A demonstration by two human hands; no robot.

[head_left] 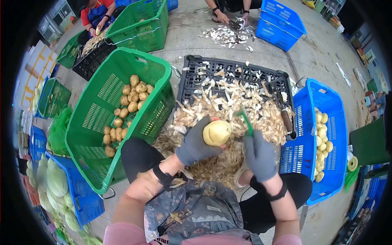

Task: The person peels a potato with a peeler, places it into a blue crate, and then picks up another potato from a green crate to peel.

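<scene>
Holding a pale peeled potato [217, 132] in our gloved left hand [195, 146], fingers closed around its left side, we note it sits above the peelings [228, 107] heaped on the black crate [228, 67]. Its long axis runs roughly left to right, free end pointing at our right hand [259, 156], which is clenched on a green peeler [246, 122] just beside it. Green basket [98, 107] stands left, blue basket [337, 134] right.

You hold one potato [217, 132] in your left grip [196, 145] and one peeler [246, 121] in your right grip [259, 155]. Around you stand four green baskets [87, 122], at least three blue baskets [298, 155] and two black crates [241, 73]; two other people [96, 12] work nearby.
</scene>
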